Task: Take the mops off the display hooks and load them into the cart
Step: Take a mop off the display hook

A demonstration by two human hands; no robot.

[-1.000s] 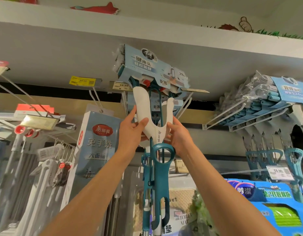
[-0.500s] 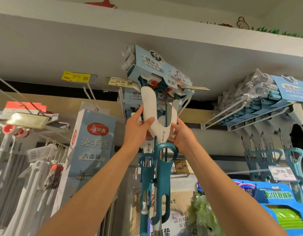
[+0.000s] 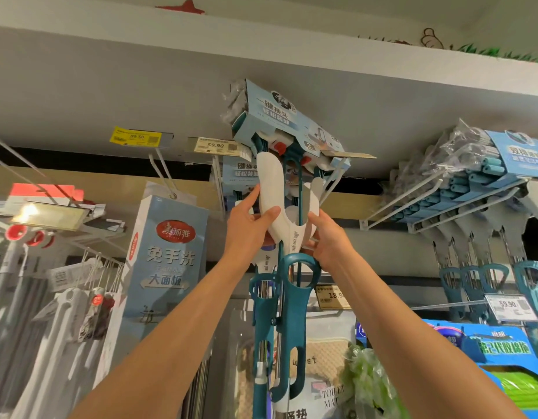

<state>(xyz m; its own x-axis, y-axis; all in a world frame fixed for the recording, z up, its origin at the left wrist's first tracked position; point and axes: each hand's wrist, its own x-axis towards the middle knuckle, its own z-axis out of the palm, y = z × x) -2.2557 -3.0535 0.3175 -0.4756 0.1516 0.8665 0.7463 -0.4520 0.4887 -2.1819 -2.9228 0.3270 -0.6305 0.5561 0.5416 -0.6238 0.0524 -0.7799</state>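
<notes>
A teal and white sponge mop (image 3: 272,189) hangs high on a white wire display hook (image 3: 332,182), its head wrapped in a pale blue card sleeve. My left hand (image 3: 249,225) grips the left arm of its white Y-shaped yoke. My right hand (image 3: 325,234) holds the yoke's right side. A second mop (image 3: 263,297) of the same kind hangs just behind. The teal wringer handle (image 3: 298,300) drops between my forearms. No cart is in view.
Several more teal mops (image 3: 485,189) hang on hooks at the right. A tall blue flat-mop box (image 3: 168,261) hangs left of my arms, with grey and white mops (image 3: 50,313) further left. Price tags (image 3: 219,145) and a grey overhead shelf (image 3: 171,71) sit just above.
The view has drifted, so the mop and both hands sit slightly right and lower in frame. The mop head has tilted up a little on the hook. Both hands keep their hold.
</notes>
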